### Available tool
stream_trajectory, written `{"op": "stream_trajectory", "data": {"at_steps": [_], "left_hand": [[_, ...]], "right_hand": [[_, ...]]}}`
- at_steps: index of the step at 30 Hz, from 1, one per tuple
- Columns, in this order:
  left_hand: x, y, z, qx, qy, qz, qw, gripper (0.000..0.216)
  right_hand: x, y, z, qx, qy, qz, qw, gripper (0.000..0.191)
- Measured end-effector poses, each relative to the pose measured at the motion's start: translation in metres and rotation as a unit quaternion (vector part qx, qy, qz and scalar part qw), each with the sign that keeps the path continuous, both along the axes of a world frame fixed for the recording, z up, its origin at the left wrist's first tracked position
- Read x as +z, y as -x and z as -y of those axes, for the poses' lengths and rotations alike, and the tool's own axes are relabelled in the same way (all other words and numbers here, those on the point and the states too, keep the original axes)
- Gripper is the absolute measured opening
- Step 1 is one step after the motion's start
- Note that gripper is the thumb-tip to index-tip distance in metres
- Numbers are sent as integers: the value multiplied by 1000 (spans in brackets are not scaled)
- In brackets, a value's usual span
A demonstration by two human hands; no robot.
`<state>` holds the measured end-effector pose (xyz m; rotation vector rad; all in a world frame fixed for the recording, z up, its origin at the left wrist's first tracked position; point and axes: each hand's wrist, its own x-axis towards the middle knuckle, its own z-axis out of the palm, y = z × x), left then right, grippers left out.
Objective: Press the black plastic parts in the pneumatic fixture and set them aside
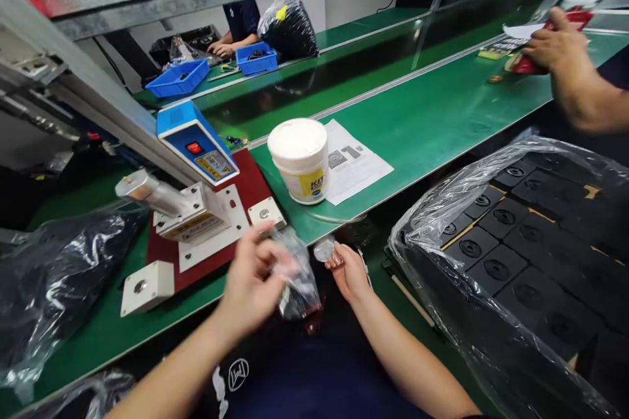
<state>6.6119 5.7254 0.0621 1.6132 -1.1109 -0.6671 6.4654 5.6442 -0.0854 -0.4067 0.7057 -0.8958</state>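
Observation:
My left hand (253, 278) is closed on a small clear plastic bag (299, 285) with dark parts inside, held just in front of the green bench edge. My right hand (350, 270) sits close beside it, fingers pinched on a small clear piece (324, 249) that I cannot name. Both hands hover over my lap, below a small press (189, 200) on a dark red base plate (250, 184).
A white tub (301, 158) stands on a printed sheet (354, 163) on the green belt (432, 118). A plastic-lined tray of black parts (521, 242) is at right. Another person's hand (555, 46) works at far right. Blue bins (177, 77) sit across. A bag (54, 275) lies left.

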Motion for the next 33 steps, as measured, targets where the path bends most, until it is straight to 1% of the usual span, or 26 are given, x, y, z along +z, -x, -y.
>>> {"op": "stream_trajectory", "data": {"at_steps": [1, 2, 4, 6, 8, 9, 11, 13, 14, 17, 18, 19, 20, 21, 23, 24, 26, 27, 28, 29, 30, 32, 33], "left_hand": [[-14, 14, -15, -40, -68, -82, 994, 78], [-29, 23, -25, -46, -106, -157, 981, 86], [-55, 28, -34, -23, -160, -241, 957, 98], [-78, 20, -36, -3, -184, -264, 947, 97], [-97, 12, -37, -4, -215, -272, 938, 90], [-106, 9, -39, -2, -230, -274, 934, 87], [-120, 10, -44, 15, -236, -277, 931, 84], [-126, 20, -54, 25, -220, -300, 928, 86], [-125, 27, -60, 22, -212, -325, 922, 86], [-118, 49, -71, 9, -203, -413, 888, 81], [-116, 54, -72, 12, -197, -426, 883, 77], [-117, 56, -72, 17, -190, -422, 886, 72], [-119, 55, -71, 26, -180, -397, 900, 66], [-123, 52, -69, 40, -171, -349, 921, 58], [-137, 43, -65, 72, -164, -199, 963, 41], [-144, 37, -63, 85, -164, -115, 976, 33], [-159, 28, -60, 99, -162, 21, 982, 17], [-165, 24, -58, 96, -164, 58, 980, 13], [-170, 22, -57, 86, -172, 73, 979, 14], [-174, 21, -57, 71, -188, 66, 977, 17], [-176, 21, -56, 58, -208, 39, 976, 20], [-177, 25, -56, 45, -244, -79, 966, 32], [-175, 27, -56, 44, -256, -152, 954, 39]], "right_hand": [[6, -3, -6, 13, 4, 15, 1000, 51], [13, -6, -12, 23, 11, 23, 999, 49], [24, -10, -29, 49, 35, 13, 998, 47], [32, -11, -47, 108, 71, -15, 992, 46], [35, -10, -60, 175, 99, -20, 979, 49], [35, -9, -64, 197, 107, -8, 975, 52], [34, -4, -69, 208, 114, 26, 971, 55], [34, 2, -72, 212, 105, 56, 970, 57], [34, 5, -74, 218, 98, 67, 969, 57], [32, 13, -80, 253, 76, 94, 960, 59], [31, 14, -81, 263, 74, 92, 957, 60], [29, 15, -83, 271, 75, 81, 956, 60], [27, 15, -84, 278, 82, 59, 955, 60], [25, 15, -86, 286, 99, 27, 953, 58], [19, 13, -92, 298, 169, -59, 938, 52], [15, 11, -95, 302, 214, -106, 923, 48], [8, 6, -102, 302, 285, -190, 890, 42], [3, 4, -105, 298, 301, -222, 878, 39], [-1, 2, -108, 298, 305, -247, 870, 36], [-5, 1, -109, 299, 303, -265, 865, 33], [-10, -1, -110, 298, 301, -279, 862, 30], [-17, -2, -108, 280, 299, -302, 861, 28], [-20, -2, -105, 259, 295, -316, 864, 28]]}}
